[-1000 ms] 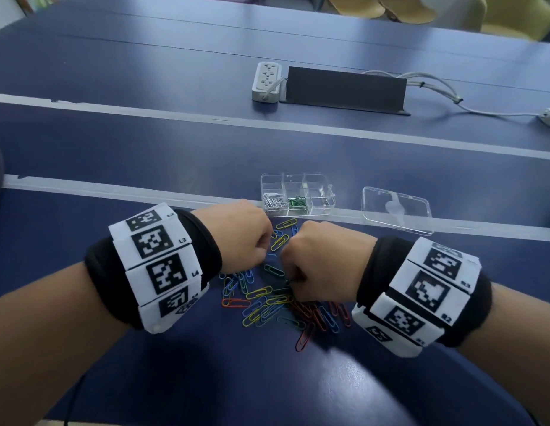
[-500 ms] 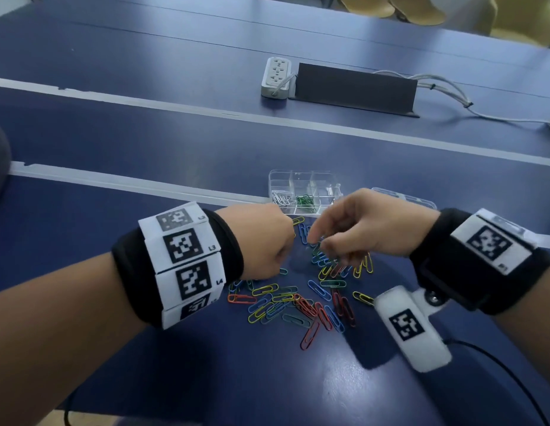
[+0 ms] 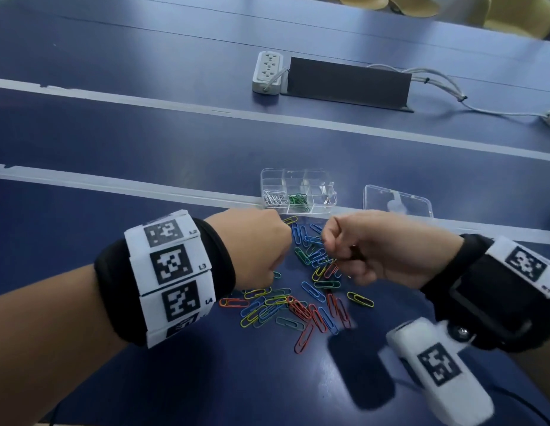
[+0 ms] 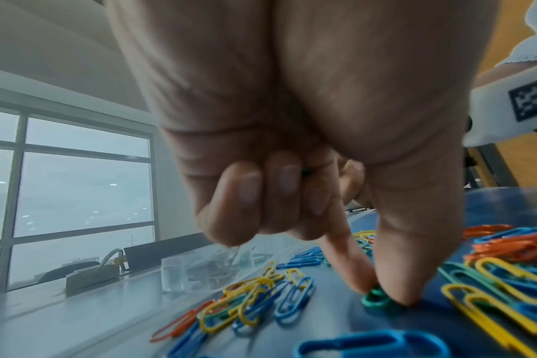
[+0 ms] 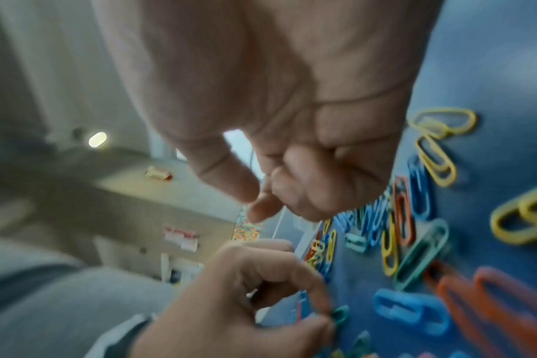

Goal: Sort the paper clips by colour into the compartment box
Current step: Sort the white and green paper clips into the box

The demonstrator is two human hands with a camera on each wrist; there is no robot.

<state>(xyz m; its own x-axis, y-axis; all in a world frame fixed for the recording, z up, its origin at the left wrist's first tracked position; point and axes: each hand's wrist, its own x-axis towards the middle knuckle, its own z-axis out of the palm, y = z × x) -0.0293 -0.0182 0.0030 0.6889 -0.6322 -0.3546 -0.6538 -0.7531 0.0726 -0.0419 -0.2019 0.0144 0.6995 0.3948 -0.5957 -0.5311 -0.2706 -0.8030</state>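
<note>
Paper clips [image 3: 298,299] of blue, yellow, orange and green lie loose in a heap on the blue table [image 3: 114,133], just near of the clear compartment box [image 3: 298,192]. Its near-left cell holds silver clips, the cell to the right of that holds green ones [image 3: 297,200]; the lid [image 3: 396,200] sits to the box's right. The left hand [image 4: 291,121] pinches a green clip [image 4: 376,299] between thumb and forefinger against the table, other fingers curled in, where a speck of green shows, perhaps another clip. The right hand [image 3: 369,247] hovers over the heap with fingers curled; whether it holds anything I cannot tell. Judging by this, the green pick is in hand. Next comes lifting that clip free of its neighbours and carrying it far to the green cell, not the silver one
</note>
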